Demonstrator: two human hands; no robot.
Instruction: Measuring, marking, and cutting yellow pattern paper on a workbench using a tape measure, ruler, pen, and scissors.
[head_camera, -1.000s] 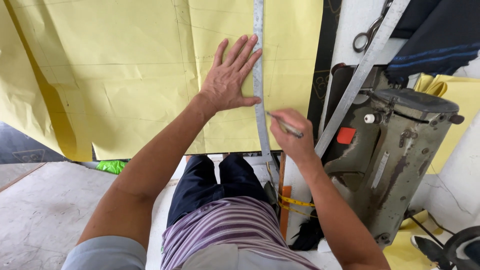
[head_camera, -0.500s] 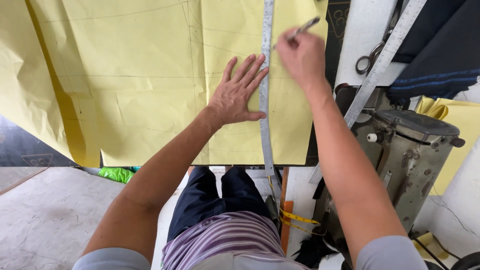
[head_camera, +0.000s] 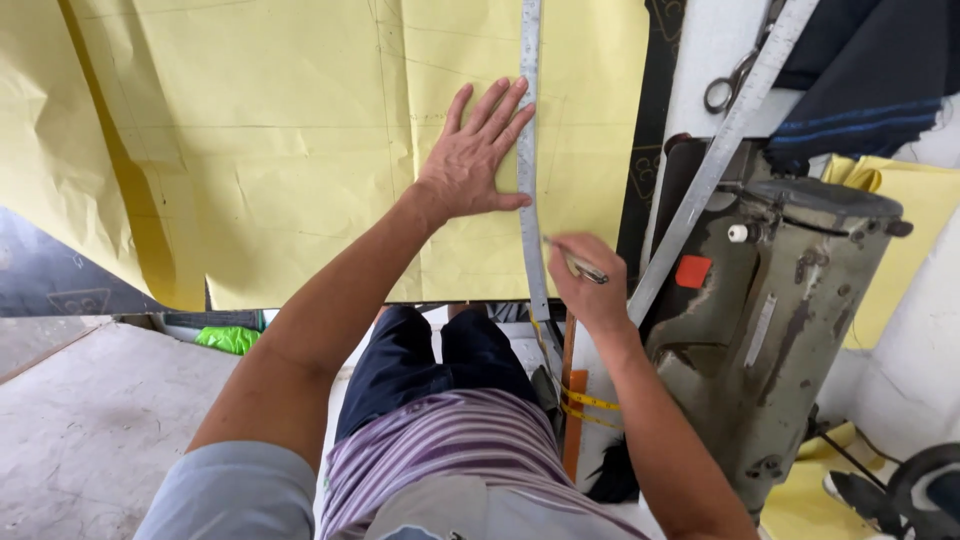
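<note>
A large sheet of yellow pattern paper (head_camera: 300, 150) with faint drawn lines lies spread over the table. On it, running away from me, is a long grey curved ruler (head_camera: 528, 150). My left hand (head_camera: 475, 155) presses flat on the paper, fingers spread, its fingertips against the ruler's left edge. My right hand (head_camera: 588, 280) grips a pencil (head_camera: 575, 262) whose tip meets the ruler's right edge near the paper's lower end.
An old grey-green sewing machine (head_camera: 790, 320) stands at the right, with a long straight metal ruler (head_camera: 720, 150) leaning across it. Scissors (head_camera: 730, 80) lie on a white surface, dark fabric (head_camera: 870, 70) beyond. A yellow tape measure (head_camera: 585, 405) hangs by my knees.
My right hand has drawn the pencil down along the ruler, from the far end back toward me. The left hand has stayed pressed on the paper.
</note>
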